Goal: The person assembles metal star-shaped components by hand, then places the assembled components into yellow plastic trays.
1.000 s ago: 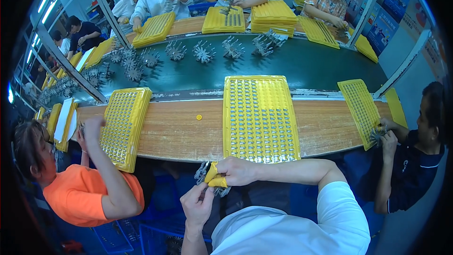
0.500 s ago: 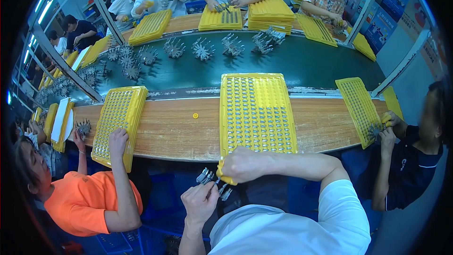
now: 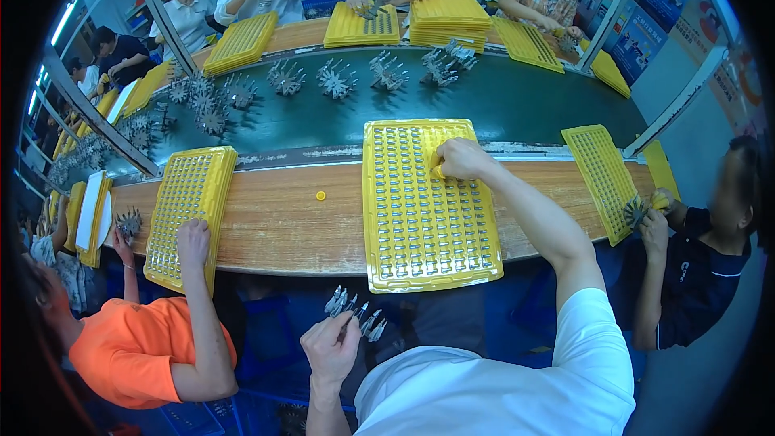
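Note:
My left hand is closed around a spiky metal part with several silver prongs, held just off the table's near edge. The hand hides much of that part. My right hand reaches over the upper middle of a yellow tray, its fingers closed on a small yellow piece. Whether that piece also grips a metal pin, I cannot tell. Rows of small silver pins fill much of the tray, with bare pockets in its upper right. The tray lies on the wooden table.
A small yellow ring lies left of my tray. Beyond runs a green belt carrying several spiky metal parts. Co-workers sit left and right with yellow trays; others work across the belt. Metal posts stand on either side.
My right hand has moved from beside my left hand up and away, onto the tray's upper part. The left hand stays low with the spiky metal part. The whole view has shifted slightly.

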Action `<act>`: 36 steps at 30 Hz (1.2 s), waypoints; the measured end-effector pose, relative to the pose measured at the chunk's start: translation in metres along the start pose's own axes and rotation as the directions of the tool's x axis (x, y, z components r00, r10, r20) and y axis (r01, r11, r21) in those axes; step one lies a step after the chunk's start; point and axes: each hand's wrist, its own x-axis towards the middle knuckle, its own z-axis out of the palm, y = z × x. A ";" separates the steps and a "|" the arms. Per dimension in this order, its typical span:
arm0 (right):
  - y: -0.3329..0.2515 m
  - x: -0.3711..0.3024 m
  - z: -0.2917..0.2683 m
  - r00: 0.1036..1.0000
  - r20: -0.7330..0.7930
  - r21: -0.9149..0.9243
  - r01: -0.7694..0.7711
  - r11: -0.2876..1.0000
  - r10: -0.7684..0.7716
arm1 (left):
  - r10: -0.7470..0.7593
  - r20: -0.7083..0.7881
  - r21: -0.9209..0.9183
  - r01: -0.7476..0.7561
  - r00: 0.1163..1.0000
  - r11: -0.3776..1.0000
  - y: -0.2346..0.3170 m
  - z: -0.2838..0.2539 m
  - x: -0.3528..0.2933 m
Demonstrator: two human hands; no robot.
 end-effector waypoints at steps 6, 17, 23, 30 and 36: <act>-0.003 0.007 0.000 0.998 0.070 -0.069 0.004 0.998 0.000 | -0.004 0.005 0.003 0.004 1.000 1.000 -0.003 0.001 0.000; -0.012 -0.002 -0.001 0.996 0.033 -0.050 -0.079 0.996 0.081 | 0.052 -0.022 0.023 -0.051 0.998 0.998 0.005 -0.002 0.002; -0.079 -0.043 0.012 0.973 -0.035 0.452 0.220 0.864 -0.229 | 0.113 -0.031 0.042 -0.112 0.993 0.993 0.010 -0.008 0.002; -0.176 -0.103 0.056 0.673 -0.070 0.633 0.601 0.489 -0.736 | 0.268 -0.010 0.123 -0.265 0.963 0.956 0.017 -0.005 0.007; -0.192 -0.102 0.072 0.685 -0.052 0.770 0.491 0.407 -0.727 | 0.263 0.008 0.164 -0.261 0.965 0.951 0.009 -0.009 -0.003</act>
